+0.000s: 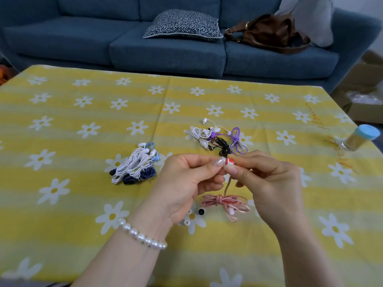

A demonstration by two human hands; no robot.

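Earbud (pixel 229 161) work, both hands pinching it above the pink coil (pixel 224 201)

On the daisy tablecloth (pixel 83 204), the white-and-blue heap (pixel 134 164) lies well left of the pink coil, and the mixed white, purple and black heap (pixel 219 139) lies beyond it. Your left hand (pixel 186 183) and right hand (pixel 273 183) meet just above the coil, each gripping the red-and-white earbud between thumb and forefinger. Its cable drops to the coil. Steady the body with your right pinch so your left fingertips can work the end. Don't draw the cable taut, or the coil will likely drag. A black ear tip (pixel 200 211) and a pale ear tip (pixel 187 222) lie just left of the coil, within easy reach.
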